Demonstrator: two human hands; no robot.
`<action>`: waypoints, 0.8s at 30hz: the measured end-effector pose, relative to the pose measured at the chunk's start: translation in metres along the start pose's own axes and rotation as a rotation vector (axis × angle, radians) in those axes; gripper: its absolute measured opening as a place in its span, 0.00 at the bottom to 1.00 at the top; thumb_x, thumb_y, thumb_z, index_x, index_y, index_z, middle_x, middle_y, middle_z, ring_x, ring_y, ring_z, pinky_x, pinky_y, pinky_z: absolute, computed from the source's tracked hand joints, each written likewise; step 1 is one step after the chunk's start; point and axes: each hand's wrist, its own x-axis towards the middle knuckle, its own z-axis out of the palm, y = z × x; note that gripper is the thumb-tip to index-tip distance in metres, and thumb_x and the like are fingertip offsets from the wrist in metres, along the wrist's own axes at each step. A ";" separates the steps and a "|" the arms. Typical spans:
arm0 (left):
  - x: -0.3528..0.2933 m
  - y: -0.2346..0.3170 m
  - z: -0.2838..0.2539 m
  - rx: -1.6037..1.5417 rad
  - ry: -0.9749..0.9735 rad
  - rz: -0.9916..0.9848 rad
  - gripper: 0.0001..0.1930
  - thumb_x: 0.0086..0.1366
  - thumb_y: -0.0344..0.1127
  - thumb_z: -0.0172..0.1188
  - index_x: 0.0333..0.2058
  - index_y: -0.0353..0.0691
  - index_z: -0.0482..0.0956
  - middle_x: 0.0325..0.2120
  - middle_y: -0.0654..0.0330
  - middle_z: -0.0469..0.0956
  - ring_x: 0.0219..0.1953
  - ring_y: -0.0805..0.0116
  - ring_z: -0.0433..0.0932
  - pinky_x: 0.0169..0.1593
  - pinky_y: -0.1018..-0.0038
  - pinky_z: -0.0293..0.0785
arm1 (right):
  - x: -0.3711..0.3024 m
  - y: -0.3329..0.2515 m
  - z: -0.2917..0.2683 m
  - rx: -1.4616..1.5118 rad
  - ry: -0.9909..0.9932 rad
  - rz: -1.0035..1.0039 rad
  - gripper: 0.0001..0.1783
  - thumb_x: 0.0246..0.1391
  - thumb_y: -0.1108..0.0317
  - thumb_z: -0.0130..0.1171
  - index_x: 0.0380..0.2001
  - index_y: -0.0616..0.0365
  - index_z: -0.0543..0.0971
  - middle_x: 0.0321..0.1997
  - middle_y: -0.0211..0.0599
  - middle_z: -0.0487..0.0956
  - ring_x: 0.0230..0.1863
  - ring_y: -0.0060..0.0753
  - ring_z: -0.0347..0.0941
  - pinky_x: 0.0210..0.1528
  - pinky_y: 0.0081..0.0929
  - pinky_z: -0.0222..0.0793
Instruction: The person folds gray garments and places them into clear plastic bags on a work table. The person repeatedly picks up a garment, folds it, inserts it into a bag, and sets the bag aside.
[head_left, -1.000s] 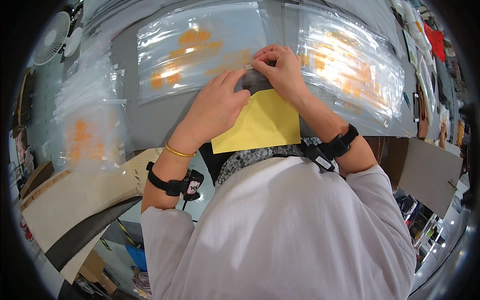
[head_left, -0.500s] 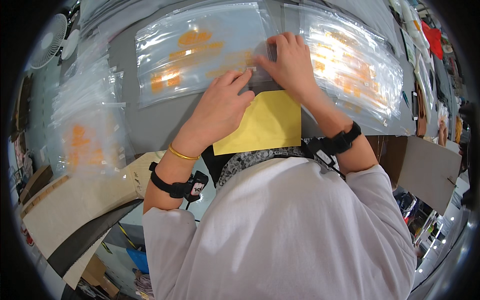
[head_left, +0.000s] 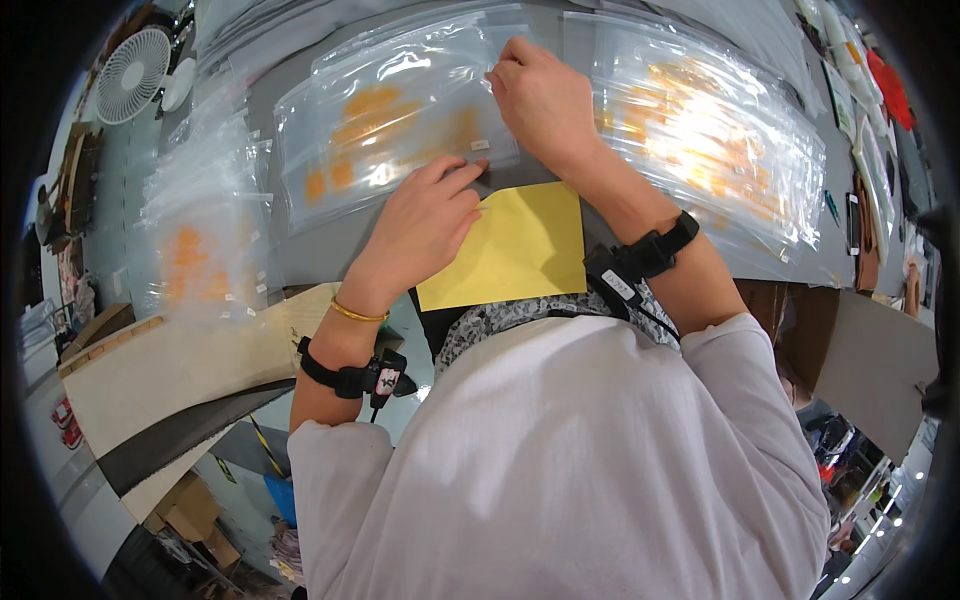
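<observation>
A clear plastic bag [head_left: 400,130] with blurred orange print lies on top of a few others in front of me. My right hand [head_left: 545,105] is closed, thumb and fingertips pinching the bag's right edge near its upper corner. My left hand [head_left: 425,215] rests at the bag's lower edge, its index finger stretched out just below a small white label [head_left: 478,146] on the plastic. The left thumb is beside the corner of a yellow sheet [head_left: 515,255], which lies between my forearms at the table's near edge.
More printed clear bags [head_left: 705,140] are stacked at the right, with glare on them. Another bag pile [head_left: 205,240] fans out at the left, small white labels on it. A white fan [head_left: 135,75] stands at the far left; an opened cardboard box [head_left: 870,350] is at the right.
My right hand has moved up and left, lifting the bag's right edge slightly. My left hand has slid a little down and left, uncovering the white label.
</observation>
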 end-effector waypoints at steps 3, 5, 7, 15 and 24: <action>0.001 0.003 0.002 0.021 -0.025 -0.023 0.06 0.65 0.29 0.64 0.31 0.32 0.79 0.62 0.56 0.77 0.61 0.51 0.73 0.60 0.59 0.74 | 0.001 0.006 0.000 -0.040 0.007 0.069 0.12 0.55 0.59 0.70 0.28 0.57 0.86 0.38 0.30 0.81 0.43 0.43 0.78 0.43 0.43 0.74; 0.001 0.006 0.003 0.020 -0.037 -0.031 0.06 0.65 0.29 0.63 0.31 0.32 0.79 0.63 0.57 0.77 0.61 0.51 0.73 0.60 0.59 0.74 | 0.001 0.010 0.003 -0.204 -0.058 0.043 0.13 0.56 0.58 0.70 0.29 0.57 0.86 0.38 0.31 0.81 0.43 0.45 0.77 0.44 0.44 0.74; 0.003 0.009 0.003 0.018 -0.043 -0.016 0.06 0.65 0.29 0.63 0.31 0.33 0.78 0.63 0.58 0.77 0.61 0.51 0.73 0.60 0.60 0.74 | 0.000 0.013 0.008 -0.037 -0.129 0.113 0.14 0.57 0.57 0.69 0.29 0.57 0.86 0.39 0.33 0.82 0.44 0.46 0.77 0.45 0.45 0.74; 0.003 0.019 0.001 0.065 -0.061 -0.019 0.07 0.63 0.32 0.64 0.31 0.35 0.80 0.59 0.56 0.78 0.59 0.50 0.73 0.60 0.57 0.73 | -0.002 0.020 0.000 0.188 0.013 0.163 0.14 0.64 0.54 0.63 0.34 0.53 0.85 0.37 0.41 0.84 0.40 0.55 0.81 0.38 0.48 0.76; 0.008 0.011 -0.008 -0.728 -0.211 -0.683 0.13 0.66 0.40 0.71 0.39 0.35 0.84 0.28 0.68 0.82 0.31 0.78 0.76 0.38 0.73 0.73 | 0.011 0.167 -0.145 -0.784 0.094 0.065 0.17 0.64 0.50 0.63 0.44 0.51 0.84 0.41 0.38 0.86 0.41 0.50 0.83 0.39 0.43 0.76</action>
